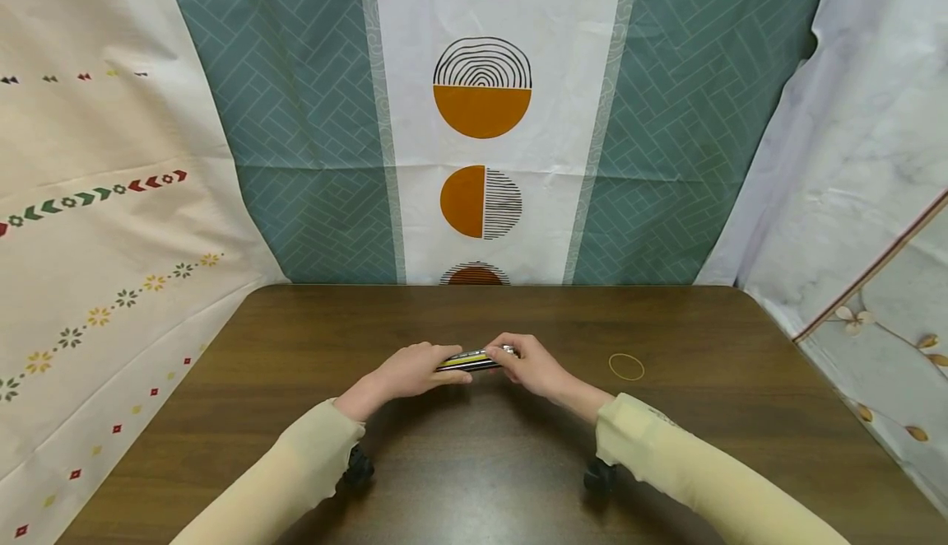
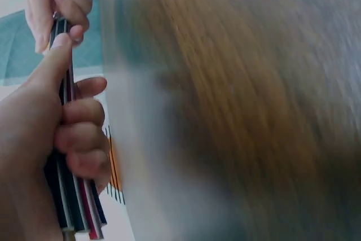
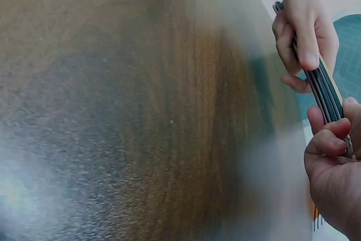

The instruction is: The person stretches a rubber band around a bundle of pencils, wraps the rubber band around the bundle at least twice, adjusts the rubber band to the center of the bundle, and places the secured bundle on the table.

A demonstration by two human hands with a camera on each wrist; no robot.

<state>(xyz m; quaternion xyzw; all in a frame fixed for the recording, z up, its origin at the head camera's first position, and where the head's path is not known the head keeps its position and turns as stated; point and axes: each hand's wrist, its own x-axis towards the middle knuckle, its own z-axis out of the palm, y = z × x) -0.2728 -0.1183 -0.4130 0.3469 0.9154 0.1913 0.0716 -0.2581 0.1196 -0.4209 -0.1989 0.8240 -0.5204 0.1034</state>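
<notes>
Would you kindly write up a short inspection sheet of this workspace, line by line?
Surface: dark wooden table, bare wood around the hands.
Job's things: bundle of pencils, lying roughly level, held at both ends above the table.
Clutter: one rubber band lying flat on the wood, to the right of the hands and apart from them.
Grippers: left hand grips the bundle's left end; right hand grips its right end.
Cables: nothing seen.
Surroundings: patterned cloth backdrop hung behind and at both sides of the table.
</notes>
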